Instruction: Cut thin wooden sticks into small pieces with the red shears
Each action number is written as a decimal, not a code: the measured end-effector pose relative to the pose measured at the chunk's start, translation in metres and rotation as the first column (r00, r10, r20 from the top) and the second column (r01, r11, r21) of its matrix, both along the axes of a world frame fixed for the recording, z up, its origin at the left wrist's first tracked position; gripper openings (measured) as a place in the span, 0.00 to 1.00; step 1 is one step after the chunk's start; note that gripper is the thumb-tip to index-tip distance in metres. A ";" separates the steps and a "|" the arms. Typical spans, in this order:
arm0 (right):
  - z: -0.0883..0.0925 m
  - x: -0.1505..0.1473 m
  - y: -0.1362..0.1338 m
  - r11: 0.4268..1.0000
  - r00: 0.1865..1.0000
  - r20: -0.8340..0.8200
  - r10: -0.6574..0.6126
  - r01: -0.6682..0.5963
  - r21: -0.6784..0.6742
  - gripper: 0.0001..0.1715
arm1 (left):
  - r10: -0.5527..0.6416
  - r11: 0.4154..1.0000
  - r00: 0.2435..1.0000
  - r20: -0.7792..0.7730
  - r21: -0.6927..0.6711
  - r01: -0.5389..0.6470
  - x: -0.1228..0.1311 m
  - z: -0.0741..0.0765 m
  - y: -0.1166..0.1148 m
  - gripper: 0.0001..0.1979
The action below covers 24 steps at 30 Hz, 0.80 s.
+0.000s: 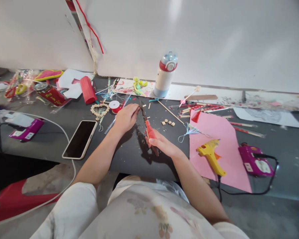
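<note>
My right hand (161, 143) is closed around the red handles of a pair of cutters (149, 130), whose dark blades point away from me toward my left hand. My left hand (126, 117) is pinched at the blade tips, holding something thin that I cannot make out. Both hands hover just above the dark table (129, 156). A few small cut wooden bits (168, 122) lie just right of the blades, and a long thin wooden stick (170, 112) lies behind them.
A phone (80, 138) lies to the left, a red ribbon spool (114, 106) and woven heart (99, 109) behind it. Pink paper (218, 132) with a yellow glue gun (210, 156) sits right, beside a purple device (254, 162). A bottle (165, 74) stands at the back.
</note>
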State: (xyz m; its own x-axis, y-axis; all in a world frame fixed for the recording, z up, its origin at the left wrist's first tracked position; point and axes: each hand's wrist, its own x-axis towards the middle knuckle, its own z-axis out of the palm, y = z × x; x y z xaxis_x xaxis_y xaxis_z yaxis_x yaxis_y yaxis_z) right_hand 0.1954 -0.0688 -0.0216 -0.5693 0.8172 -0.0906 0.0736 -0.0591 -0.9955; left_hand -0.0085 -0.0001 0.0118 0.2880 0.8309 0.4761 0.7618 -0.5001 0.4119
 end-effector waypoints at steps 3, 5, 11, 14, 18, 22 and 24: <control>-0.005 0.001 0.001 1.000 1.000 0.013 0.006 -0.006 0.020 0.35 | -0.030 0.999 0.998 0.050 -0.031 0.032 -0.001 0.002 0.000 0.22; -0.007 0.001 0.001 0.999 0.999 0.000 0.032 -0.032 0.015 0.36 | -0.046 0.997 0.994 0.095 -0.049 0.051 -0.002 0.004 0.000 0.23; -0.007 0.001 0.000 0.999 0.999 0.002 0.051 -0.051 0.019 0.37 | -0.115 0.972 0.955 0.274 -0.169 0.165 -0.003 0.011 -0.002 0.24; -0.006 0.001 -0.001 0.998 0.998 -0.008 0.058 -0.058 0.011 0.36 | -0.120 0.950 0.926 0.359 -0.229 0.212 -0.002 0.012 -0.003 0.24; -0.006 0.001 -0.002 0.997 0.996 -0.054 0.070 -0.072 -0.034 0.33 | -0.101 0.928 0.892 0.441 -0.282 0.244 -0.001 0.008 -0.001 0.23; -0.005 0.001 -0.004 0.996 0.993 -0.091 0.072 -0.077 -0.053 0.30 | -0.062 0.909 0.847 0.528 -0.321 0.267 0.002 0.001 0.001 0.23; -0.003 0.000 -0.004 0.997 0.995 -0.090 0.048 -0.052 -0.049 0.29 | -0.024 0.892 0.819 0.574 -0.358 0.277 0.004 -0.003 0.002 0.23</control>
